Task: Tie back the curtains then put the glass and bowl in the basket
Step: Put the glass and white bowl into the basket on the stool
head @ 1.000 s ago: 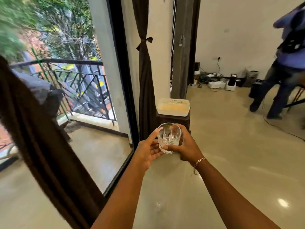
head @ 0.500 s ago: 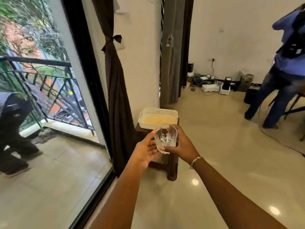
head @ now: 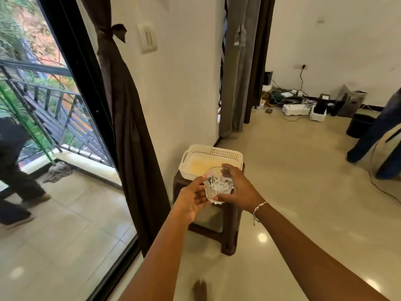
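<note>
A clear cut-glass tumbler (head: 217, 184) is held in front of me, just short of the near edge of the white plastic basket (head: 213, 152). My right hand (head: 239, 189) grips the glass from the right side. My left hand (head: 192, 199) supports it from the left with thumb and fingers against its lower part. The basket sits on a dark brown stool (head: 227, 224) by the wall. The brown curtain (head: 128, 118) beside the glass door hangs gathered and tied with a knot (head: 112, 31). No bowl shows in this view.
A sliding glass door (head: 71, 88) runs along the left, with a balcony railing and a person outside. Grey and dark curtains (head: 243, 68) hang at a doorway behind the stool. Cables and devices (head: 299, 107) lie by the far wall. Another person's legs (head: 377, 135) stand at the right.
I have walked closer to the stool, so the basket is now right beyond the glass. Both hands have kept hold of the glass. The person outside has moved left.
</note>
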`<state>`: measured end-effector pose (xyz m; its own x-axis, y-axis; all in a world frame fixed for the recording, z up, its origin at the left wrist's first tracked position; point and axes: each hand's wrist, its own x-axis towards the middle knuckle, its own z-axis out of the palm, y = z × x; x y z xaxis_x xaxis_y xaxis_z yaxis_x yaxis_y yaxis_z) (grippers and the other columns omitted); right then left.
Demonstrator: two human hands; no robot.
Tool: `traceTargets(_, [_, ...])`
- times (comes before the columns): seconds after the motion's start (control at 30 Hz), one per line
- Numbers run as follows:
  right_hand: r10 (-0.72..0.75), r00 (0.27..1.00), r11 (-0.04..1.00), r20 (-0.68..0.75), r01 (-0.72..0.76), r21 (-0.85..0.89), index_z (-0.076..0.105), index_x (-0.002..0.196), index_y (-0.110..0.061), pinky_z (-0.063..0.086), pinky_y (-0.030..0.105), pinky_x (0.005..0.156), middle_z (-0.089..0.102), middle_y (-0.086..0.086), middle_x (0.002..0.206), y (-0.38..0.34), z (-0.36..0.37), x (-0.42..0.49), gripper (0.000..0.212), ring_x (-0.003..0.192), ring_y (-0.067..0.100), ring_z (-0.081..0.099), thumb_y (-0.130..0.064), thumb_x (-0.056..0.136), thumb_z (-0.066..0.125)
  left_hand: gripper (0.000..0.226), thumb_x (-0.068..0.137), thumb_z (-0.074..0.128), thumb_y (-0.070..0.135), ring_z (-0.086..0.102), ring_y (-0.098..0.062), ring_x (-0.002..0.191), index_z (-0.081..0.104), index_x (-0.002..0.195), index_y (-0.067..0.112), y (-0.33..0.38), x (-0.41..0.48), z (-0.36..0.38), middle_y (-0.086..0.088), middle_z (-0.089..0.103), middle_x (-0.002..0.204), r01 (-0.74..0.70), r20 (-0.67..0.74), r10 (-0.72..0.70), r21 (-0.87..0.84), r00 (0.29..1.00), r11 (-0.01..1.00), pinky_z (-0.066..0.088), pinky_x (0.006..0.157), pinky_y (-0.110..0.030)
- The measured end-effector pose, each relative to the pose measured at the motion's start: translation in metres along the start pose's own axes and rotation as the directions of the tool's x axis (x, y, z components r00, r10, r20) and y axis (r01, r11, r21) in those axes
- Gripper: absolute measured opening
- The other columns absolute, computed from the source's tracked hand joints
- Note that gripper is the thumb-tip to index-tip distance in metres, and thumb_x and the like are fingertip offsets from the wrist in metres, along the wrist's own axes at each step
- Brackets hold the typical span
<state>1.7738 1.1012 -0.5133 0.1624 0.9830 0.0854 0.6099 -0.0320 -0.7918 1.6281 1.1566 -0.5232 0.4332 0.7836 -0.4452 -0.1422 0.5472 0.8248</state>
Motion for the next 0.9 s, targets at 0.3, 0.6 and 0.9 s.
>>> traceTargets(0.3, [0.009,0.992,0.974,0.126,0.020,-0.225,0.028,0.139,-0.011,0.032,0.019,0.098,0.038,0.009,0.131,0.032,0.007,0.156,0.089,0.120,0.017,0.041,-0.021,0.067,0.080,0.050,0.083,0.064,0.034,0.065,-0.022,0.089,0.051,0.122,0.008,0.060,0.149,-0.020,-0.010,0.065,0.103,0.073,-0.014,-0.072,0.124,0.997,0.990,0.055,0.072,-0.029])
traceTargets(0.6, [0.041,0.989,0.970,0.139,-0.006,-0.244,0.032,0.136,-0.010,0.035,0.023,0.098,0.035,0.010,0.135,0.085,0.028,0.284,0.089,0.124,0.020,0.041,-0.019,0.064,0.082,0.040,0.086,0.055,0.046,0.061,-0.022,0.100,0.062,0.105,0.011,0.096,0.276,-0.042,-0.009,0.065,0.110,0.060,-0.049,-0.044,0.418,0.998,0.906,0.045,0.085,-0.034])
traceTargets(0.9, [0.133,0.926,0.871,0.353,0.060,-0.487,0.025,0.142,-0.009,0.034,0.034,0.106,0.036,0.011,0.141,0.156,0.055,0.373,0.096,0.128,0.028,0.036,-0.030,0.066,0.080,0.080,0.091,0.046,0.046,-0.005,-0.031,0.144,0.005,0.147,0.008,0.075,0.351,-0.065,-0.017,-0.003,0.156,0.001,0.006,0.126,0.998,0.992,-0.057,0.002,0.117,-0.042])
